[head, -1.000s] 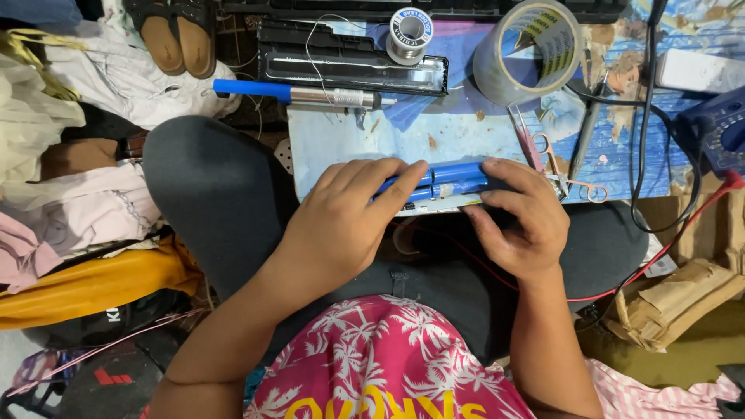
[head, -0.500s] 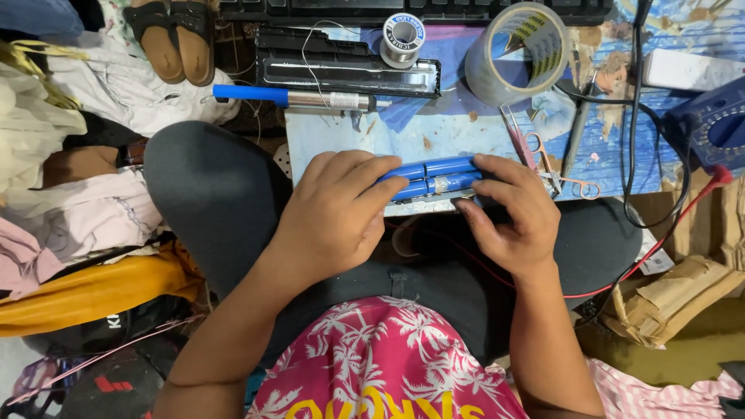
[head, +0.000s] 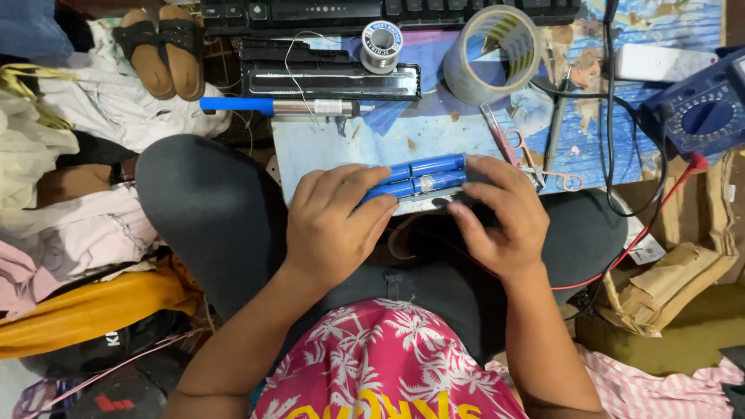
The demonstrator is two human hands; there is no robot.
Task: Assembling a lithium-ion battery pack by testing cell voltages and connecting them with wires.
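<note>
Far left, heaped clothing (head: pixel 70 233) and a pair of sandals (head: pixel 159 50) crowd the floor, leaving no open room on that side. The person sits with both knees spread; a pale work mat (head: pixel 341 147) lies across the lap and forward onto the floor, its near edge hidden under the hands.

At the mat's far-left corner lies a soldering iron (head: pixel 272 106) with a blue handle, parallel to the far edge. Just beyond it sits a black tray (head: pixel 326 77), with a spool of solder wire (head: pixel 382 43) touching its far-right end.

The left hand (head: pixel 334 225) is curled closed on the left end of the blue battery pack (head: pixel 423 177), fingers over the top. The pack (two cylindrical cells side by side) lies at the mat's near edge, tilted slightly up to the right, held between both hands. The bare mat beyond the pack is the only open room for moving.

The right hand (head: pixel 497 217) grips the pack's right end, fingers wrapped over it and thumb below.

Right of the mat: a roll of clear tape (head: pixel 493 54) at the far edge, scissors (head: pixel 535 163) just beside the right hand, black cables (head: pixel 613 116), and a blue multimeter (head: pixel 702 116) at the far right. A red lead (head: pixel 652 233) runs over the right knee.
</note>
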